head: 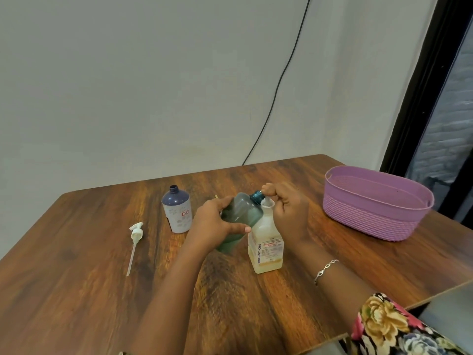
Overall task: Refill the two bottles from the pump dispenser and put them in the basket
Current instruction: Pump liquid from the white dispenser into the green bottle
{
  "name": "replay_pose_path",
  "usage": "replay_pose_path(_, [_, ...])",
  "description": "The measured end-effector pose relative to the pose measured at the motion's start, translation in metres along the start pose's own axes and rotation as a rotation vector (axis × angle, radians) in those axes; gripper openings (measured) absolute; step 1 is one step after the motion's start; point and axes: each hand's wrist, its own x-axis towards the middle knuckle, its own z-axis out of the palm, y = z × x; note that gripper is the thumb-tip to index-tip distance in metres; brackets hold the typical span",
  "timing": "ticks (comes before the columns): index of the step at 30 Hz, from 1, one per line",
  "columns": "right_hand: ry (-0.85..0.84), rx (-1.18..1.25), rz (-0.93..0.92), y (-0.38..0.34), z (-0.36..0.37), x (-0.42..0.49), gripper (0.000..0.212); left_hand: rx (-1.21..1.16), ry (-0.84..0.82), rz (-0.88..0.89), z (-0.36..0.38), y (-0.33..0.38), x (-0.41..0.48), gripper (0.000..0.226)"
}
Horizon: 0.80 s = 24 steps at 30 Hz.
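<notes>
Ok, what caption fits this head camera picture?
Left hand holds the teal bottle tilted at the pump dispenser, right hand gripping its top.

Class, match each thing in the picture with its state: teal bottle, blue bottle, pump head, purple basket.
Things:
1 teal bottle
2 blue bottle
3 pump head
4 purple basket

States:
A lying flat on the table
B standing, no cap
C held tilted in the left hand
D standing at the right, no bottle inside

Pairs: 1-C, 2-B, 3-A, 4-D.
</notes>
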Motion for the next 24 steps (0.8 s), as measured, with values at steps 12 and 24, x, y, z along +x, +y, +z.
replay_pose_path(12, [0.067,-0.091,-0.045,0.002,0.012,0.002,0.025,0.002,0.015,0.016,0.003,-0.006,0.002,0.088])
replay_pose_path(24, [0.03,-0.01,0.031,-0.007,0.005,0.013,0.026,-0.002,0.042,0.046,-0.004,0.0,0.004,0.084])
